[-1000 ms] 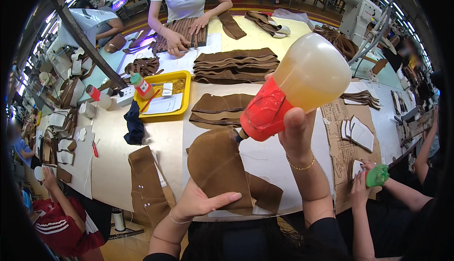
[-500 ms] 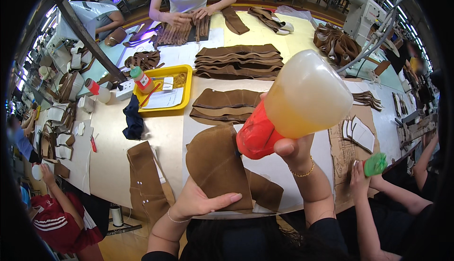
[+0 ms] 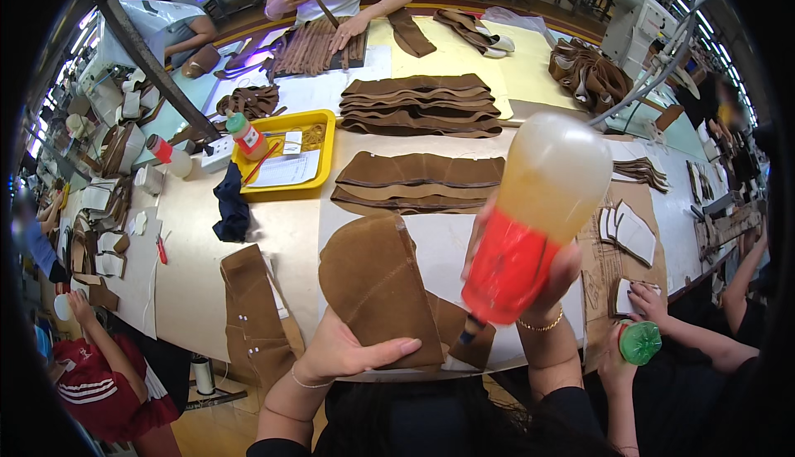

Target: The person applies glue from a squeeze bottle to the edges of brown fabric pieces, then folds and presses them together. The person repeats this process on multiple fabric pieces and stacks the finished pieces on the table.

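Observation:
My left hand (image 3: 352, 353) holds a rounded brown leather piece (image 3: 373, 279) by its lower edge, thumb flat on top and fingers underneath. In my right hand (image 3: 565, 279) is a squeeze bottle (image 3: 553, 184) with a red band and yellowish liquid inside. The bottle is upside down and tilted, its dark tip pointing down to the left, apart from the piece's right edge. Another brown leather piece (image 3: 451, 329) lies partly beneath the held one. Left of my left hand rests a long brown piece (image 3: 252, 312) with small white tabs.
Brown leather pieces (image 3: 414, 182) and a taller stack (image 3: 418, 105) lie beyond my hands. A yellow tray (image 3: 325, 155) holds a bottle and paper. A dark blue cloth (image 3: 231, 204) sits beside it. Co-workers sit across and at both sides; one at right holds a green-ended bottle (image 3: 639, 343).
My right hand has moved right and down, taking the bottle's tip off the piece's right edge. Across the table, a co-worker has lifted a strip. The green-ended bottle at right is lower.

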The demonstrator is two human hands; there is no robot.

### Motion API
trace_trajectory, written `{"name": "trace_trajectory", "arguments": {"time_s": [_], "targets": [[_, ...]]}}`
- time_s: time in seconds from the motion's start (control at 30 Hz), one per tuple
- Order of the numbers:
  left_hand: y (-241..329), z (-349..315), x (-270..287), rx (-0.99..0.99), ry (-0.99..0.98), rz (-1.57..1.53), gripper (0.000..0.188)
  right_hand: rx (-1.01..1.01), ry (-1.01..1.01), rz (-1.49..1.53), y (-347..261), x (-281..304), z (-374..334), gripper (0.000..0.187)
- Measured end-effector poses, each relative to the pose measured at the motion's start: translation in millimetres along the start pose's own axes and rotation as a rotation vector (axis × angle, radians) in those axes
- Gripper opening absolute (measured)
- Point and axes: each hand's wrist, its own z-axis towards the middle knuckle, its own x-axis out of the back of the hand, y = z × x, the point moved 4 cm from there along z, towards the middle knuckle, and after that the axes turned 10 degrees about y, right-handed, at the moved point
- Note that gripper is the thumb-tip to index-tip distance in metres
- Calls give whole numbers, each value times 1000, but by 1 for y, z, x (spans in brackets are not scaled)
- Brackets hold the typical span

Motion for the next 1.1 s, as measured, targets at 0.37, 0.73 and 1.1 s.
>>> {"name": "trace_trajectory", "arguments": {"time_s": [0.37,0.73,1.1], "targets": [[1,2,-3,-21,-24,10,68,430,122,-353,-19,-25,27,100],[-3,3,3,-39,25,-11,67,85,-36,-283,-2,-12,-9,102],[1,4,15,-135,116,-181,56,235,132,89,-18,-10,5,102]]}}
